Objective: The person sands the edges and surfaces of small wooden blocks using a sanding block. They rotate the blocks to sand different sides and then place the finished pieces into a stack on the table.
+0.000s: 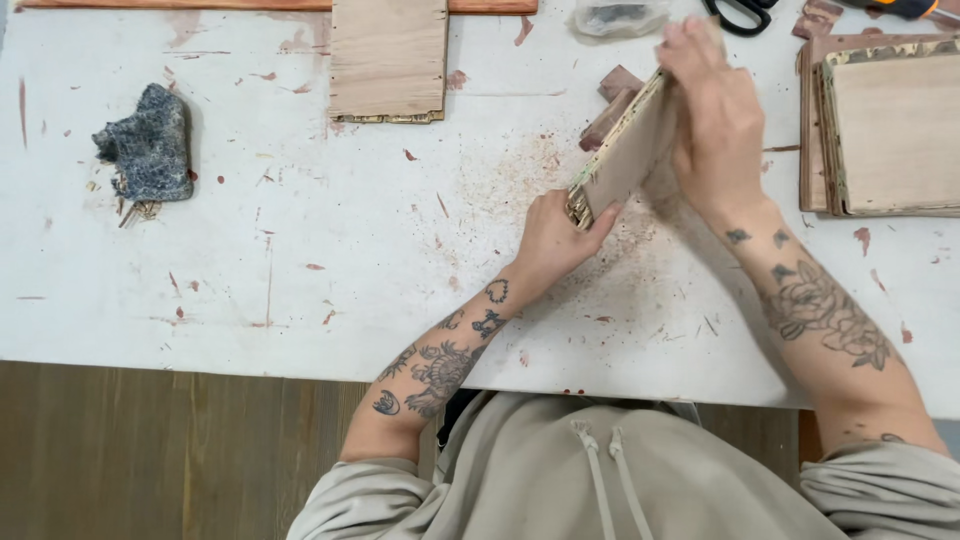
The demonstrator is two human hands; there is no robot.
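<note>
White worktable [250, 260], paint-scuffed, with red-brown flecks and a wide fan of fine sawdust spread just under and left of the hands. The amount of dust suggests the rubbing or sanding of the piece is well under way; how much is left cannot be judged, since the worked edge is mostly hidden.

Stack of flat light-brown wooden panels with dark ragged rims [885, 130] lies at the right edge, well apart from the dust. Whether these are done or waiting, cannot tell. Another flat light wooden panel [388, 58] sits at top centre with a rough lower edge.

Thin rectangular wooden board with a pale rough edge [630, 150] is held tilted on edge, above the table right of centre, between both hands. Right hand [715, 120] closes over its upper end, fingers wrapped down the far face, firm hold. Left hand [555, 240] pinches the lower corner, thumb on the near face, fingers curled behind.

Small reddish-brown wooden block [612, 100] lies just behind the board, touching or nearly so; cannot tell which.

Dark grey speckled lump, stone-like or a wadded cloth [148, 145], sits far left, untouched. Clear plastic bag [620, 17] and black-handled scissors [742, 14] lie at the top edge.
</note>
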